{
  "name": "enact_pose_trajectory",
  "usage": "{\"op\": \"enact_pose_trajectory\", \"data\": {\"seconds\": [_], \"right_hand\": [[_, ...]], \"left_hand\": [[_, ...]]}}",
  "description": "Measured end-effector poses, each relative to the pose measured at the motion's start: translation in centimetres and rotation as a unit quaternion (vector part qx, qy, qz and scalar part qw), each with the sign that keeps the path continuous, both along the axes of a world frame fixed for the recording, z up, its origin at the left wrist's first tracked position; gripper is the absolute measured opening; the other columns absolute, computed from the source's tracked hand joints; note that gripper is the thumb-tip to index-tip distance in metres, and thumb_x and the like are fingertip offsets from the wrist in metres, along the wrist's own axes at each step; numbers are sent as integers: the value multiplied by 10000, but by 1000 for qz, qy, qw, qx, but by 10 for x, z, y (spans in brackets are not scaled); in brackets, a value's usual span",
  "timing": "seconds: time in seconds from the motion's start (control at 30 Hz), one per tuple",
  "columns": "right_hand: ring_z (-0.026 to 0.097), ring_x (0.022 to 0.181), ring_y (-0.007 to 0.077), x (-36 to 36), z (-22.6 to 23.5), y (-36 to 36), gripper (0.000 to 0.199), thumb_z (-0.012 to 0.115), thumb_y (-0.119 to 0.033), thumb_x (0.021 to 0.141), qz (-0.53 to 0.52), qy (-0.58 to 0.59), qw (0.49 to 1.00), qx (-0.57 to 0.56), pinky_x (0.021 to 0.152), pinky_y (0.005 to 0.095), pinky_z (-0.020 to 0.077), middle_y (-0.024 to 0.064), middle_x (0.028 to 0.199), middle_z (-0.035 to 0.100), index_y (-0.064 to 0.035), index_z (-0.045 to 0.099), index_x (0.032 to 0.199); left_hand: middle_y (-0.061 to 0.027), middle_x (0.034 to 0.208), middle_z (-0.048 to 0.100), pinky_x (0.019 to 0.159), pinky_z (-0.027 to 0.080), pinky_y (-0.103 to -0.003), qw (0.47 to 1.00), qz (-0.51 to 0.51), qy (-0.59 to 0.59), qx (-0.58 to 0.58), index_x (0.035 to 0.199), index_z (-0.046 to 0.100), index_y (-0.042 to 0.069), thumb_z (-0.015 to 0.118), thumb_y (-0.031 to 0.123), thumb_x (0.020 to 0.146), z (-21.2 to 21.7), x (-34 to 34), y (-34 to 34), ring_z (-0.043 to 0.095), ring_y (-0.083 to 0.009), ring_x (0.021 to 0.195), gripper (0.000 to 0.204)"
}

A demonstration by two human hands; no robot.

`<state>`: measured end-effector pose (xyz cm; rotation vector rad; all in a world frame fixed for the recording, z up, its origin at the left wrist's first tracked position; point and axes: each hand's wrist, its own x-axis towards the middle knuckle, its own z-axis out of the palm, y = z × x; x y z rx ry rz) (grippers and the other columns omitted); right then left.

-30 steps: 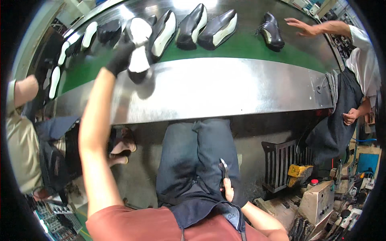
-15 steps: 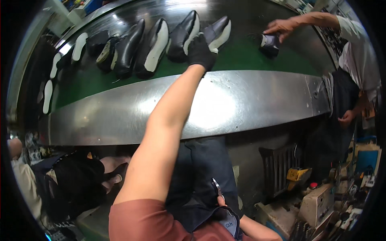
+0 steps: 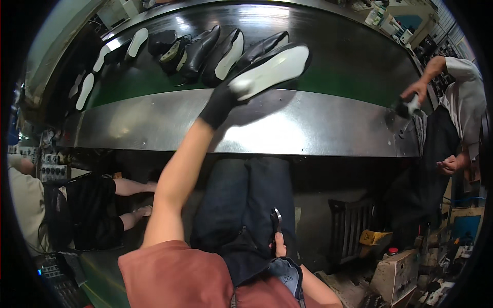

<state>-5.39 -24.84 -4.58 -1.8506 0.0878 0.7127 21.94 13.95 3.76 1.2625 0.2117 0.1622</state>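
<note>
My left hand (image 3: 222,104), in a black glove, grips one end of a black shoe (image 3: 307,57). It is held above the metal edge of the bench, its white sole turned toward me and its other end pointing to the right. Low in front of my lap, my right hand (image 3: 280,245) is closed around a hand tool (image 3: 277,219) with a shiny metal head; its exact kind is unclear. Beyond the held shoe, another black shoe (image 3: 262,49) lies on the green belt, partly covered. A white-soled shoe (image 3: 229,57) and a laced black shoe (image 3: 199,55) lie to its left.
A metal ledge (image 3: 179,120) borders the green belt (image 3: 349,84). White insole-shaped pieces (image 3: 84,91) lie at the far left. On the right, a co-worker's hand (image 3: 417,93) holds a dark shoe. Another person (image 3: 87,210) sits at left. A dark slatted chair (image 3: 352,228) stands below.
My left hand has lifted the shoe off the belt and drawn it nearer, toward the ledge. The co-worker's hand has picked up a dark shoe and pulled it to the right. The view has shifted.
</note>
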Motion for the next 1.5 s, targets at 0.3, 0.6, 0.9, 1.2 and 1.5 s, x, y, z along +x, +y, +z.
{"op": "enact_pose_trajectory", "data": {"seconds": [0.3, 0.6, 0.9, 1.2, 1.5], "right_hand": [[592, 599, 150, 14, 4, -1, 582, 359, -538, 1007, 68, 61, 996, 17, 601, 287, 477, 50, 662, 595, -41, 588, 811], [605, 705, 125, 10, 76, 37, 456, 435, -400, 1030, 92, 36, 987, 126, 652, 273, 469, 34, 757, 629, -18, 613, 857], [576, 809, 90, 5, 78, 88, 431, 417, -369, 1039, 122, 30, 974, 188, 750, 242, 466, 4, 915, 656, -18, 666, 1065], [616, 914, 122, 41, 108, 75, 417, 384, -350, 1053, 135, 272, 908, 290, 832, 252, 493, 64, 1020, 652, -15, 602, 1171], [629, 865, 133, 54, 113, 60, 434, 407, -391, 1042, 165, 255, 925, 227, 806, 270, 507, 66, 981, 669, -27, 614, 1156]], "left_hand": [[-139, 1251, 584, 996, 480, -412, 971, 168, -122, 119, 1276, 531, 30, 745, 81, 726, -20, -331, 58, 566, -284, 1158, 593], [-90, 982, 709, 807, 519, -297, 942, -75, -88, 315, 971, 706, 46, 799, 188, 725, 26, -213, -85, 679, -194, 903, 299], [-84, 861, 694, 817, 480, -289, 988, -46, 20, 149, 906, 702, 21, 363, 531, 1002, -1, -205, -93, 649, -175, 875, 619], [-96, 993, 672, 954, 461, -355, 985, -53, -116, 117, 968, 657, 25, 227, 534, 1016, -2, -219, -105, 624, -217, 987, 669], [-86, 976, 663, 923, 463, -346, 998, -33, -46, 34, 928, 660, 24, 157, 647, 981, -5, -223, -115, 609, -209, 977, 803]]}}
